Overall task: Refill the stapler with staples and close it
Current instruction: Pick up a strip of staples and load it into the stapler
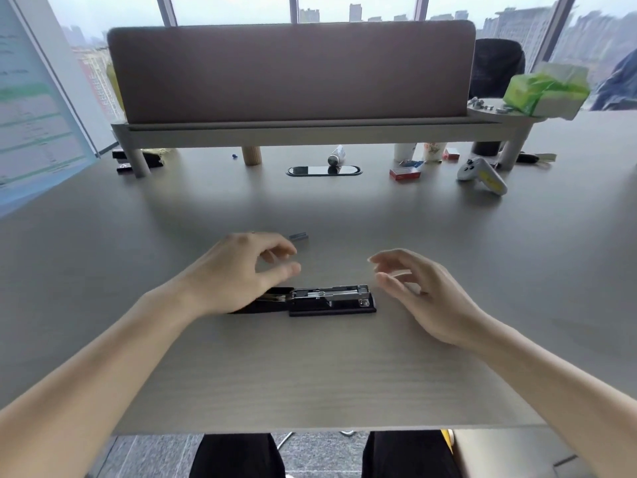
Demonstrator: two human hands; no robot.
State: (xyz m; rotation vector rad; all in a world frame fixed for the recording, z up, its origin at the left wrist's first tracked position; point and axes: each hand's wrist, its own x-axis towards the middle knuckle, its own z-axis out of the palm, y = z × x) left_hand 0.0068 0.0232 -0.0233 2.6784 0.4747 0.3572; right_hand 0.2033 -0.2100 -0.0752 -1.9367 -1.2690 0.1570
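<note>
A black stapler (331, 300) lies flat on the grey desk (310, 367), swung fully open, its metal staple channel facing up on the right half. The black top arm extends left and is partly hidden under my left hand (238, 270). That hand hovers over the stapler's left end with fingers loosely curled and nothing in them. My right hand (420, 291) floats just right of the stapler, fingers spread and empty, apart from it. A short strip of staples (298, 235) lies on the desk just beyond my left fingertips.
A red staple box (405, 174) lies at the back right beside paper cups (403, 151) and a white game controller (482, 175). A small bottle (336, 156) lies by the cable slot (324, 170). A monitor-stand shelf (310, 127) with a partition spans the back.
</note>
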